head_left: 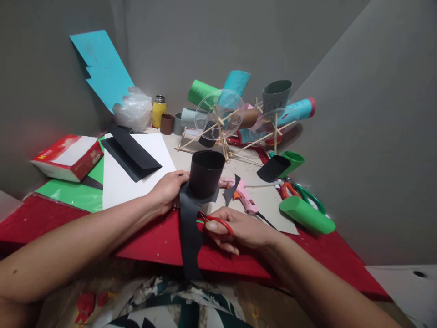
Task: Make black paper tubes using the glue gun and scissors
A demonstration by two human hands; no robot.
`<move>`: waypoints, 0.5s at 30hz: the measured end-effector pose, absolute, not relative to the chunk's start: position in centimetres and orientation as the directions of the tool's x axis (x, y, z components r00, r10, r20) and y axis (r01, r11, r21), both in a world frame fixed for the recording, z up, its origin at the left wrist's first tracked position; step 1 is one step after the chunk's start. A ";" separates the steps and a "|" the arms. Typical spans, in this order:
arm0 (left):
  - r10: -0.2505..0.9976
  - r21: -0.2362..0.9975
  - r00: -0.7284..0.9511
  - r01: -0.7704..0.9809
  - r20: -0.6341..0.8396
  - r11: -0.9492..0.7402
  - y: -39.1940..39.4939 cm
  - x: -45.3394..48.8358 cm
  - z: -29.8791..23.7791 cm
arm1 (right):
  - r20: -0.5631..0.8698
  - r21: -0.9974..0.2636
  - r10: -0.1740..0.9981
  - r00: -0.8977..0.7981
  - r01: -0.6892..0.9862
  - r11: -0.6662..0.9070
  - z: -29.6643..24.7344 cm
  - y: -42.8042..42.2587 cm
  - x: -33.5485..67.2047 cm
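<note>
Black paper [190,241] hangs off the front of the red bench [146,239], tube [206,175] standing upright on its far part. Left hand [170,187]: grip's pinching the paper right by the tube. Right hand [239,226]: grip's wrapped round the scissors [220,220], blades at the paper's edge. Pink glue gun [247,200] lies nearby.

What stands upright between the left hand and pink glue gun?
Head view: the black tube, standing on a black sheet, between the left hand and the glue gun.
</note>
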State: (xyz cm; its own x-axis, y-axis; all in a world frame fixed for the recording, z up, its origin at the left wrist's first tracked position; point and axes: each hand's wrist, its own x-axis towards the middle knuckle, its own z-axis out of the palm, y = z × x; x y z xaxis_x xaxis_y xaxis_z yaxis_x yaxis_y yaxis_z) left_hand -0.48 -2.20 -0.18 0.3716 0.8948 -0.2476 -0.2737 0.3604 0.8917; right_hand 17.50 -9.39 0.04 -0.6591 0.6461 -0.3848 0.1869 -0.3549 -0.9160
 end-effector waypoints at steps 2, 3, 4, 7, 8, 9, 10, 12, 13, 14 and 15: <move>0.899 0.889 0.364 -0.286 -0.244 0.358 -2.1 -0.5 0.0 | -0.377 -0.918 0.652 -0.658 0.172 -0.358 -0.1 -9.5 17.7; 0.899 0.885 0.370 -0.301 -0.234 0.355 -2.1 -0.6 0.1 | -0.376 -0.917 0.651 -0.659 0.166 -0.361 -0.2 -9.6 17.8; 0.899 0.881 0.377 -0.316 -0.223 0.351 -2.1 -0.6 0.1 | -0.377 -0.916 0.649 -0.660 0.164 -0.366 -0.2 -9.6 17.8; 0.901 0.875 0.392 -0.352 -0.184 0.332 -2.0 -0.7 0.2 | -0.379 -0.913 0.648 -0.660 0.155 -0.376 -0.3 -9.8 18.0; 0.904 0.875 0.390 -0.359 -0.176 0.326 -2.0 -0.7 0.2 | -0.378 -0.913 0.651 -0.658 0.148 -0.380 -0.3 -9.9 18.0; 0.904 0.874 0.389 -0.361 -0.177 0.326 -2.0 -0.7 0.2 | -0.378 -0.912 0.655 -0.655 0.141 -0.385 -0.3 -10.0 18.0; 0.903 0.871 0.389 -0.362 -0.183 0.332 -1.9 -0.6 0.3 | -0.380 -0.910 0.659 -0.650 0.134 -0.393 -0.3 -10.1 18.1; 0.894 0.866 0.401 -0.355 -0.199 0.352 -2.0 -0.6 0.4 | -0.389 -0.903 0.668 -0.635 0.121 -0.411 -0.5 -10.2 18.2; 0.889 0.865 0.410 -0.349 -0.203 0.359 -2.0 -0.5 0.4 | -0.397 -0.898 0.672 -0.624 0.116 -0.423 -0.6 -10.2 18.2; 0.884 0.865 0.422 -0.348 -0.199 0.361 -2.0 -0.5 0.5 | -0.407 -0.893 0.676 -0.615 0.112 -0.436 -0.8 -10.2 18.1; 0.880 0.866 0.434 -0.348 -0.191 0.359 -2.1 -0.5 0.5 | -0.415 -0.888 0.677 -0.607 0.110 -0.446 -0.9 -10.1 18.1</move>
